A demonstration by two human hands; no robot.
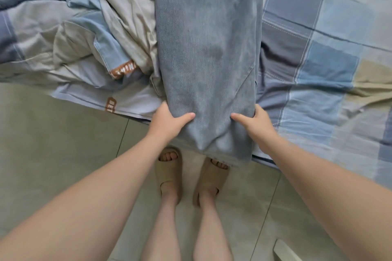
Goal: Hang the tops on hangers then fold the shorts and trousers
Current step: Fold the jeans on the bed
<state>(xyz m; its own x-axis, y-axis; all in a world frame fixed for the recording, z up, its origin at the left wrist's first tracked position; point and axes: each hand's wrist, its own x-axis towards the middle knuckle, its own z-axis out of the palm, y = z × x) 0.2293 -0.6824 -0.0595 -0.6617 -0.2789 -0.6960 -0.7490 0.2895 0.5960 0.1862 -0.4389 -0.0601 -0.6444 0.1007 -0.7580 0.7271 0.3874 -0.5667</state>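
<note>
Both hands grip the light blue denim trousers (207,48) by their near end, one at each side edge. That cloth is a pale, washed blue with a faint darker patch near its middle, laid as one long, narrow panel. A diagonal seam, which may be a pocket line, runs near its right edge. Its lowest hem hangs off the bed's edge, above the person's feet.

On the left hand (167,121) the thumb lies across the top face of the denim, pointing inward. The other fingers curl under the left edge and are hidden. The right hand (254,122) mirrors it, thumb on top pointing inward and fingers tucked out of sight beneath the right edge. The fabric between the two thumbs puckers slightly.

From the hands the trousers run straight away up the middle of the view, flat on the checked bed sheet (318,27) of blue, grey and beige squares. Just left of the trousers, touching their edge, is a crumpled heap of clothes (95,34) in grey, beige and pale blue, with orange lettering showing on one piece. Below the hem are beige slippers (167,174) on a pale tiled floor (53,133)
</note>
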